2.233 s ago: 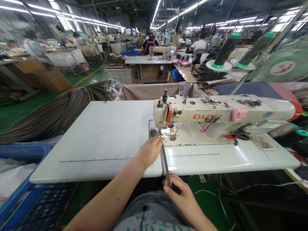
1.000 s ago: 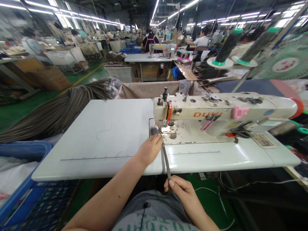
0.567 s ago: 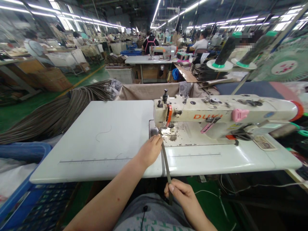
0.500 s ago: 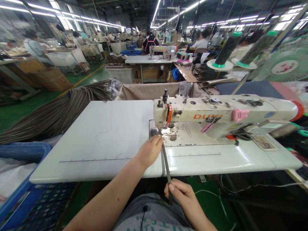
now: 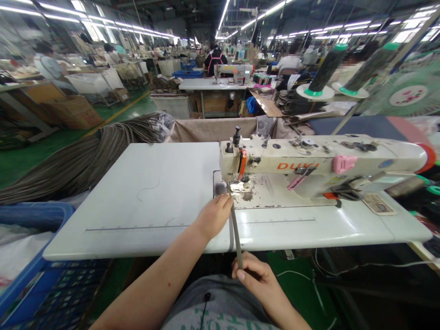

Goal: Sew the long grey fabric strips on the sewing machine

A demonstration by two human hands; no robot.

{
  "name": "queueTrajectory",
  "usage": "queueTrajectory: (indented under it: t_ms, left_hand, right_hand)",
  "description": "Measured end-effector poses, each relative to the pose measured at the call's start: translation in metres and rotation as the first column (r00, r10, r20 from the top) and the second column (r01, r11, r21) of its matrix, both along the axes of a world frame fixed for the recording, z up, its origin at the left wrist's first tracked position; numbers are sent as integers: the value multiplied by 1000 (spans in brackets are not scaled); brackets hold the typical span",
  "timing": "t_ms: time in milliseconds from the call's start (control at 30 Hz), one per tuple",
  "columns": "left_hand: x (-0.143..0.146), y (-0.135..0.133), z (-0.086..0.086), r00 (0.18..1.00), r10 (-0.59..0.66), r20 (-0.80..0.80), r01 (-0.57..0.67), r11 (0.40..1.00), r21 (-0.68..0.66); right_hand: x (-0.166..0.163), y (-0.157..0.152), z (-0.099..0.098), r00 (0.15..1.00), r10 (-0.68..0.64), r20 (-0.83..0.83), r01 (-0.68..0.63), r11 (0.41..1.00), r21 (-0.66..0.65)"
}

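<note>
Strip (image 5: 236,233), 1, partly fed, I judge: gripped by my left hand (image 5: 216,214) at the sewing machine (image 5: 319,156), unfed remainder pinched by my right hand (image 5: 255,274) past the front edge of the tabletop (image 5: 144,169).

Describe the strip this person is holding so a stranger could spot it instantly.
Find the cream sewing machine with orange lettering on a white tabletop. Between the left hand, near its needle end, and the right hand, past the tabletop's front edge, runs a narrow grey-brown strip. Unlike the ruler line crossing the tabletop sideways, it points toward the wearer.
</note>
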State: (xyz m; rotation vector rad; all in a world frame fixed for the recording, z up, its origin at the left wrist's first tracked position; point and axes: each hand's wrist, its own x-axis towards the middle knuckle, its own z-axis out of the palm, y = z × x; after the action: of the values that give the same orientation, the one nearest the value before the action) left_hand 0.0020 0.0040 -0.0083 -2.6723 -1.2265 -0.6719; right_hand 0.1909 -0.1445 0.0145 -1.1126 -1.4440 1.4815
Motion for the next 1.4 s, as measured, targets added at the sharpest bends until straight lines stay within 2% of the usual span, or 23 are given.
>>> queueTrajectory:
  t_ms: [267, 433, 700, 1000, 1400]
  left_hand:
    - [-1, 0, 2, 1000, -24, 10, 25, 999, -27]
    - [-1, 0, 4, 999, -28, 22, 29, 998, -54]
    - [-1, -1, 4, 1000, -28, 9, 28, 999, -27]
    - [-2, 1, 4, 999, -46, -20, 45, 998, -37]
    - [-1, 2, 1, 992, -10, 129, 23, 995, -100]
  right_hand:
    - [-3, -4, -1, 990, -102, -93, 83, 979, -186]
    - [-2, -5, 5, 995, -70, -64, 60, 987, -149]
    - [-1, -4, 11, 998, -44, -49, 38, 992, -122]
    - [-1, -4, 11, 998, -54, -29, 50, 992, -116]
    - [1, -3, 4, 998, -60, 6, 60, 989, -138]
